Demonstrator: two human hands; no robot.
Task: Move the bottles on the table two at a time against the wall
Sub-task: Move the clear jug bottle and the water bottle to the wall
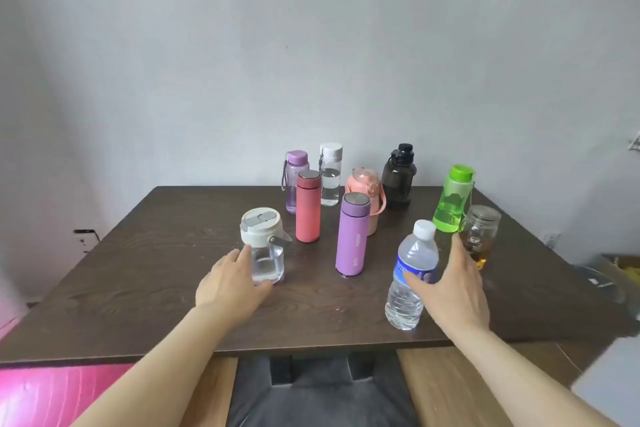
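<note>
Several bottles stand on the dark wooden table (173, 274). My left hand (230, 284) wraps the lower left side of a clear square bottle with a white lid (265, 246), fingers behind it and thumb at its base. My right hand (450, 288) is spread beside a clear water bottle with a blue label (412, 274); the thumb touches the label and the fingers stay apart from it. Both bottles stand upright on the table. A purple flask (351, 236) and a red flask (307, 206) stand between and behind them.
Near the wall stand a purple translucent bottle (294, 177), a clear white-capped bottle (330, 177), a pink jug (367, 191) and a black jug (398, 177). A green bottle (452, 199) and a glass jar (479, 232) stand right of my right hand. Wooden benches flank my legs.
</note>
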